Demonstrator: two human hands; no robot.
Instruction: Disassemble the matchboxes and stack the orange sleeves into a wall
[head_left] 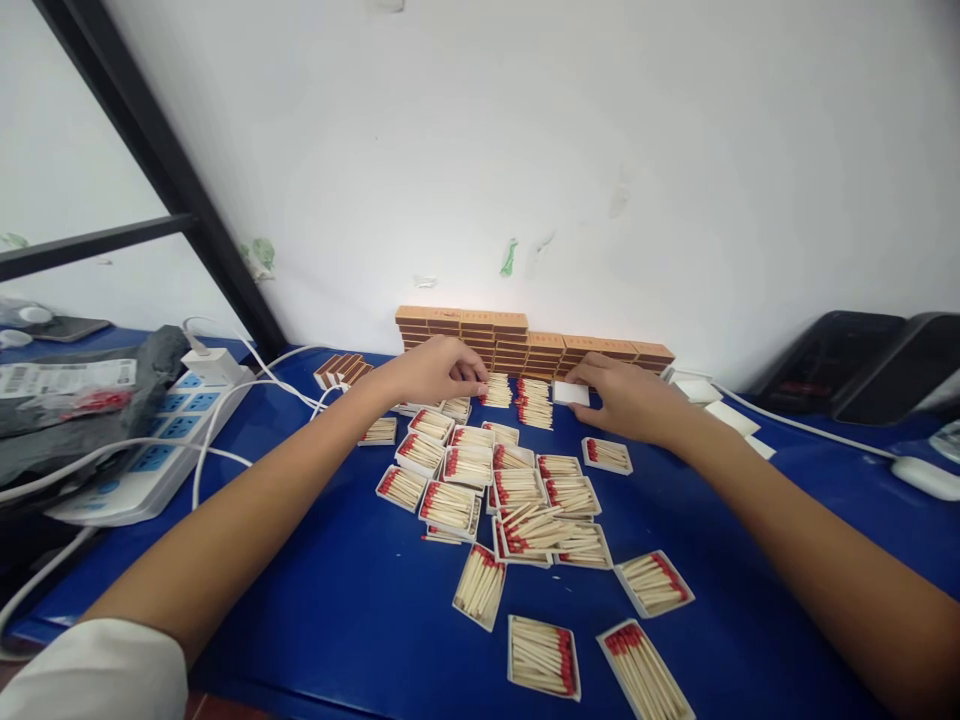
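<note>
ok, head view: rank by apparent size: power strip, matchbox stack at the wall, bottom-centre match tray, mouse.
1-2. power strip and matchbox stack: about alike, not ranked.
3. bottom-centre match tray, though nearness to the camera inflates it.
4. mouse.

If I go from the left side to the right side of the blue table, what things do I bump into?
First the white power strip → left hand → right hand → white mouse.
</note>
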